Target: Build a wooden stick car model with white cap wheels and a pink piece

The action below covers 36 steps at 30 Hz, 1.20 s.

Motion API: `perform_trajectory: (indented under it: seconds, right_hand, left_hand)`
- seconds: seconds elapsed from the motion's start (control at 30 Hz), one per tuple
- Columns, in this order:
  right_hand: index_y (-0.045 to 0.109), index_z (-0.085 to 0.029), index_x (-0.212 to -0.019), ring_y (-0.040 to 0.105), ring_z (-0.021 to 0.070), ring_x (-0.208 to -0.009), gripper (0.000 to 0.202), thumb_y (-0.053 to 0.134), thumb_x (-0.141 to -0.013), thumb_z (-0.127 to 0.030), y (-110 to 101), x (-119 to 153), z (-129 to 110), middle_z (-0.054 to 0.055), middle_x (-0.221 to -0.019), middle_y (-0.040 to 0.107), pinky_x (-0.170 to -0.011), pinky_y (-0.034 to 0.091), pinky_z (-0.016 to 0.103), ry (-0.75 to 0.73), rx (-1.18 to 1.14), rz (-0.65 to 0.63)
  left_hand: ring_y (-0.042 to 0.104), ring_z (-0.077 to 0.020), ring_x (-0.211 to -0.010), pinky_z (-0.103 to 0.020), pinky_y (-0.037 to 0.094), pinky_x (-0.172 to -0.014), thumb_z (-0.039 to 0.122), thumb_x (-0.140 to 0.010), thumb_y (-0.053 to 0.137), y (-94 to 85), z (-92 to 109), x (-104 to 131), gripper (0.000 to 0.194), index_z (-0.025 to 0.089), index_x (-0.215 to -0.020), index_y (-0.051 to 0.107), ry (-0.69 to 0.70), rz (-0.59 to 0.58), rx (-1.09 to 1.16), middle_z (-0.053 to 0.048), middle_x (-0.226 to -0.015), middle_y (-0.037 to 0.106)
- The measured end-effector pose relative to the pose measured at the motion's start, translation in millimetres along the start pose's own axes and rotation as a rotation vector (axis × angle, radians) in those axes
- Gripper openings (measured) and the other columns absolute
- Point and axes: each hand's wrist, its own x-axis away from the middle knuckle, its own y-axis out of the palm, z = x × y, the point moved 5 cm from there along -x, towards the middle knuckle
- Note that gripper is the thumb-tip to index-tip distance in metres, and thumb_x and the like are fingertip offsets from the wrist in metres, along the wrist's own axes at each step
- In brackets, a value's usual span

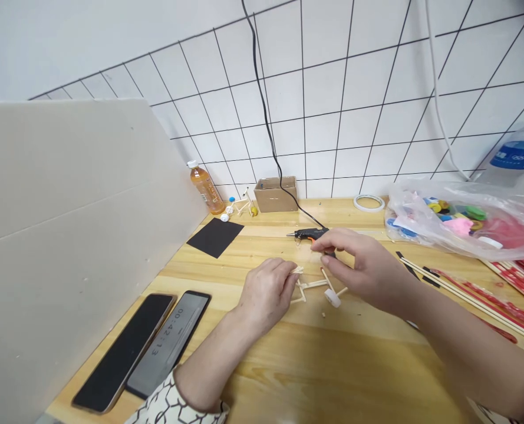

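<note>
Lying at far left, two phones (124, 347) sit side by side, the right one displaying a timer. Beyond them are a bottle (207, 189) and a black sheet (216, 237). The left hand (266, 291) is closed in a pinch on short sticks (297, 270), at the left end of the frame (315, 284); contact between sticks and frame cannot be confirmed from here. The frame rests on the table (288, 377), to the right of the left hand and to the left of the right hand (370, 268). Its long axis runs roughly side to side, spanning the gap between the hands; the left hand appears the nearer. A white wheel (332, 298) is at its right end. Behind the frame lies a glue gun (308, 234). The right hand is poised above the table, thumb and fingers curved and parted; no held item is visible. Further right are a bag (447, 218) and long sticks (442, 285).
</note>
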Motion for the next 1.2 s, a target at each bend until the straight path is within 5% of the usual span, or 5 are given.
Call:
perform_trajectory:
  seconds: [0.23,0.43,0.63,0.9,1.2]
  right_hand:
    - [0.061,-0.026,-0.091,0.059,0.0176,-0.082,0.015,0.048,-0.084,-0.02,-25,16,-55,0.003,-0.087,0.065,-0.07,0.047,0.03,-0.206,0.034,0.009]
    - [0.061,-0.026,-0.088,0.058,0.0163,-0.08,0.014,0.047,-0.086,-0.022,-28,15,-78,0.001,-0.086,0.064,-0.07,0.046,0.029,-0.308,0.099,0.0]
    - [0.063,-0.02,-0.081,0.057,0.0153,-0.072,0.018,0.046,-0.085,-0.021,-31,-7,-51,0.002,-0.076,0.065,-0.065,0.044,0.028,-0.186,0.162,0.042]
    - [0.065,-0.018,-0.078,0.058,0.0148,-0.07,0.02,0.046,-0.083,-0.022,-19,-26,-10,0.002,-0.075,0.066,-0.061,0.042,0.026,-0.02,0.185,-0.094]
    - [0.063,-0.018,-0.093,0.054,0.0222,-0.098,0.017,0.053,-0.08,-0.023,4,-35,12,0.009,-0.101,0.061,-0.085,0.041,0.036,-0.137,0.219,-0.063]
  left_hand:
    - [0.06,-0.017,-0.077,-0.027,0.046,-0.067,0.023,-0.086,0.042,-0.5,1,-1,0.019,0.02,-0.088,0.061,0.008,0.002,0.0,-0.004,-0.08,0.065]
    - [0.06,-0.0174,-0.08,-0.026,0.046,-0.066,0.024,-0.085,0.044,-1.6,1,-1,0.017,0.02,-0.083,0.061,-0.014,-0.016,0.021,-0.004,-0.084,0.065]
    - [0.059,-0.0161,-0.075,-0.026,0.044,-0.065,0.024,-0.086,0.043,-3.1,3,-3,0.018,0.019,-0.085,0.061,-0.022,-0.023,0.011,-0.004,-0.079,0.064]
    - [0.06,-0.0168,-0.077,-0.026,0.044,-0.066,0.024,-0.087,0.043,-2.8,3,-3,0.019,0.019,-0.087,0.061,-0.025,-0.034,0.003,-0.004,-0.081,0.065]
    - [0.061,-0.0165,-0.078,-0.025,0.045,-0.065,0.024,-0.086,0.045,-1.9,2,-2,0.018,0.02,-0.089,0.062,-0.035,-0.017,0.003,-0.004,-0.082,0.066]
